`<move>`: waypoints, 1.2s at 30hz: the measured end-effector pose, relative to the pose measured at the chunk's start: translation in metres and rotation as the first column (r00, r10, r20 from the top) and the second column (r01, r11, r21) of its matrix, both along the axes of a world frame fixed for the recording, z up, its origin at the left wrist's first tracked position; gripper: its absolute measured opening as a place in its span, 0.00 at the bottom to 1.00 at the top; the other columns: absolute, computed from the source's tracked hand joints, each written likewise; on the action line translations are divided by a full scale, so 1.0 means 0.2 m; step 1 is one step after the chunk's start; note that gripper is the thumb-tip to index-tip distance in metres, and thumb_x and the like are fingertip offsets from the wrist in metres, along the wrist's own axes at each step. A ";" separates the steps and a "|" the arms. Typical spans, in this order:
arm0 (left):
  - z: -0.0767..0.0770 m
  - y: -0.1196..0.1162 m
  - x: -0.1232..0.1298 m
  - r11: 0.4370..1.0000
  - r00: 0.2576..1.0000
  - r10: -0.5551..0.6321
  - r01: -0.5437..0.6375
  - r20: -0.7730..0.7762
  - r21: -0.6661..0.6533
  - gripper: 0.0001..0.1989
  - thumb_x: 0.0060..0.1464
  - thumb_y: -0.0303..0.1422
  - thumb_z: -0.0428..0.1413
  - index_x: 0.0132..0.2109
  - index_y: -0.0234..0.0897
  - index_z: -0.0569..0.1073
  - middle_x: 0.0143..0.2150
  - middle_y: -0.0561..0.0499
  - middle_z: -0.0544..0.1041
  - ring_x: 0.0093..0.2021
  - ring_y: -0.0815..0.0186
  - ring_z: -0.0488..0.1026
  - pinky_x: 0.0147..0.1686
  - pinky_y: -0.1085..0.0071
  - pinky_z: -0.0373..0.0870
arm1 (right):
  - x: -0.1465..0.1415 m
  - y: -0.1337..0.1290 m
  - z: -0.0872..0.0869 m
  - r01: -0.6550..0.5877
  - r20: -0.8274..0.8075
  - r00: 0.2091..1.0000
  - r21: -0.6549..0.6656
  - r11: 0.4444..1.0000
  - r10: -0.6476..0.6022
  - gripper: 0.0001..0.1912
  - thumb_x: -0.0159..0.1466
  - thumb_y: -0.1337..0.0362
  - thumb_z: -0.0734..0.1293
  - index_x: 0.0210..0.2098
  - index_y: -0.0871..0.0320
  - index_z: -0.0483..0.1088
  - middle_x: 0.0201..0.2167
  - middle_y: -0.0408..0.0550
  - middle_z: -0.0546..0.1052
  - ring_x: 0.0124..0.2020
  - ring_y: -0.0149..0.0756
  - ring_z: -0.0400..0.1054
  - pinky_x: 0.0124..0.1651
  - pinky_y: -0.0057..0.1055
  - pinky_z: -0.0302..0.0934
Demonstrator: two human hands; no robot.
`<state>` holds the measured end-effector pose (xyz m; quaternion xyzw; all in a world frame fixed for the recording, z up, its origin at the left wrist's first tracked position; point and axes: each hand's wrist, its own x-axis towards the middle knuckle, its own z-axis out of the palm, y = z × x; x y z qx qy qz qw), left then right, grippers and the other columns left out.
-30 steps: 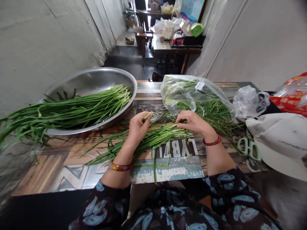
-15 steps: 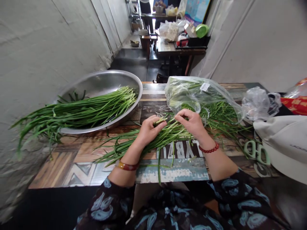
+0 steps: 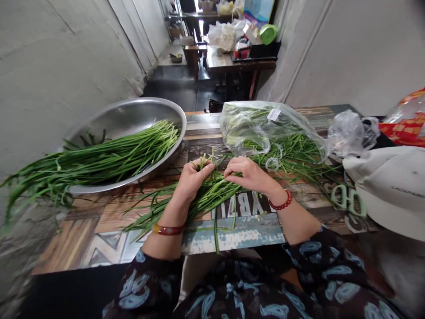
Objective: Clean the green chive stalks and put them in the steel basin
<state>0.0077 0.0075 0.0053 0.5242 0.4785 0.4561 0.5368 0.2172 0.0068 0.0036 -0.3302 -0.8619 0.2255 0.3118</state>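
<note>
My left hand [image 3: 195, 177] is closed around a small bunch of garlic chives [image 3: 207, 163], their cut ends poking up past the thumb. To its right, my right hand [image 3: 244, 173] has thumb and fingertips pinched together beside the stems; what is between them is too small to make out. Under both hands a loose pile of chives [image 3: 202, 199] lies across the table, leaves toward the left. A large steel basin [image 3: 162, 104] on the left holds a thick bundle of chives [image 3: 133, 153], leaves hanging over its rim. Behind my right hand, a clear plastic bag [image 3: 265, 115] partly covers more greens.
Green-handled scissors [image 3: 348, 199] lie at the right, by a pale cap [image 3: 392, 181]. A crumpled clear bag [image 3: 348, 130] and a red packet [image 3: 408, 124] are behind them. Walls rise on both sides. Farther off stands another table [image 3: 226, 62] with bags and a tray.
My right hand has come lower and in toward the stems. The bunch in my left hand now points more upward. The whole view has shifted slightly.
</note>
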 end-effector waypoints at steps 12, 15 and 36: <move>0.04 0.02 -0.08 0.998 0.992 -0.008 -0.001 0.128 0.069 0.14 0.51 0.42 0.63 0.30 0.34 0.75 0.26 0.53 0.74 0.22 0.75 0.61 0.21 0.78 0.56 | 0.13 -0.01 0.01 -0.076 0.200 0.972 -0.239 0.968 0.126 0.07 0.63 0.66 0.67 0.29 0.56 0.77 0.28 0.44 0.78 0.31 0.33 0.70 0.37 0.29 0.61; 0.05 0.00 -0.06 0.991 0.989 -0.131 0.129 0.066 0.046 0.16 0.52 0.44 0.62 0.30 0.33 0.74 0.26 0.52 0.74 0.23 0.74 0.61 0.24 0.76 0.57 | 0.09 -0.01 0.01 0.020 0.026 1.000 -0.231 0.973 -0.014 0.08 0.64 0.63 0.67 0.33 0.55 0.78 0.32 0.45 0.80 0.34 0.34 0.73 0.40 0.31 0.63; 0.03 -0.02 0.00 0.941 0.939 -0.303 0.322 -0.165 0.108 0.18 0.55 0.44 0.57 0.26 0.34 0.71 0.26 0.52 0.71 0.29 0.70 0.64 0.32 0.73 0.60 | -0.05 -0.03 -0.01 0.402 -0.221 0.898 0.063 0.914 -0.380 0.08 0.62 0.66 0.65 0.26 0.55 0.68 0.26 0.44 0.74 0.31 0.36 0.67 0.39 0.34 0.61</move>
